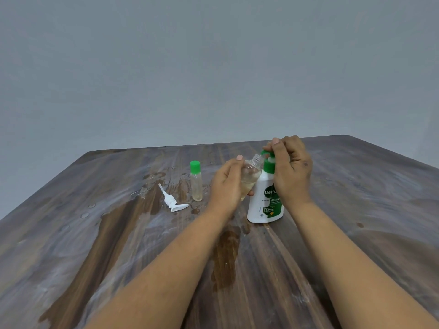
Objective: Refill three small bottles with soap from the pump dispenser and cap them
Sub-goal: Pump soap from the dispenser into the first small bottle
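My left hand [226,184] grips the open small bottle [249,173], tilted to meet the nozzle, while my right hand [291,166] fingers curl onto the pump dispenser [266,198] head.

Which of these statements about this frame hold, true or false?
1. The left hand holds an uncapped small clear plastic bottle tilted toward the dispenser. True.
2. The right hand lies flat on the wooden table. False: it is at the green pump head of the white soap dispenser.
3. The green-capped small clear bottle stands upright. True.
4. The loose white pump part sits inside a bottle. False: it lies on the table.
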